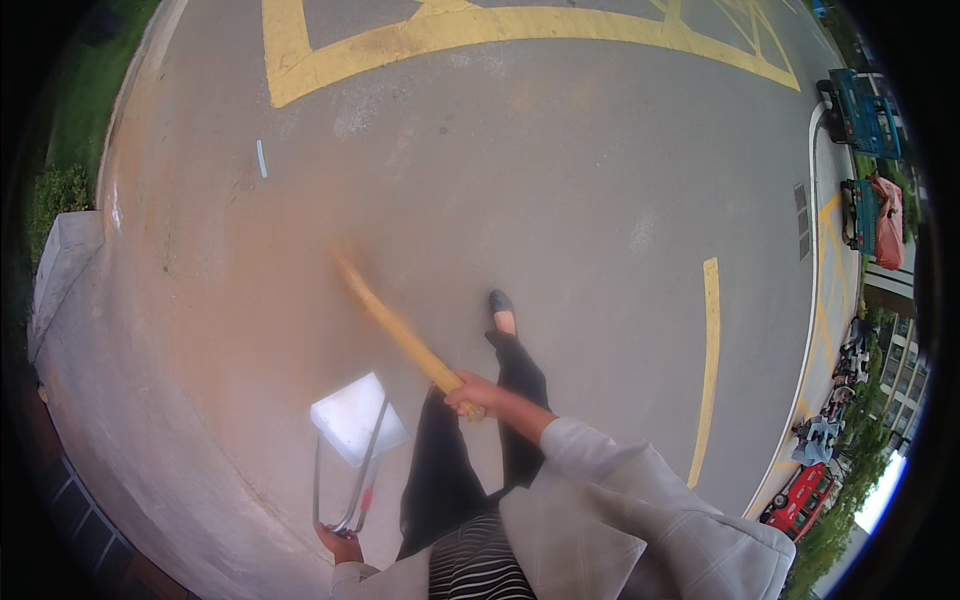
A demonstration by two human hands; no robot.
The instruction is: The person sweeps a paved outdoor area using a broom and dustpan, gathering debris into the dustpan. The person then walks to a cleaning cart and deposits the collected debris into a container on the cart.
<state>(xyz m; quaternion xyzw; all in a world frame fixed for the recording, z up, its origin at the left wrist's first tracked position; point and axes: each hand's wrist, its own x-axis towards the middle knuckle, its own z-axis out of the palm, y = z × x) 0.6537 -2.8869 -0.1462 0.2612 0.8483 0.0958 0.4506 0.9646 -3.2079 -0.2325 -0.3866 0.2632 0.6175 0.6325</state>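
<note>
My right hand (474, 396) is closed round the near end of a yellow-brown wooden or bamboo pole (409, 341). The pole slants forward and to the left over the asphalt; its far end is blurred, so its kind is unclear. At the lower left, my left hand (341, 541) grips the bent metal tube frame of what looks like a long-handled dustpan (358, 416). Its pan is a pale, shiny panel, and a red part shows on one tube. One black shoe (501, 302) is visible on the ground ahead of my dark trousers.
Yellow painted lines (705, 375) mark the asphalt. A thin light-blue strip (261, 159) lies ahead to the left. A curb, a concrete block (71, 247) and a hedge border the left side. Blue-green carts (862, 120), parked two-wheelers and a red vehicle (801, 501) stand along the right.
</note>
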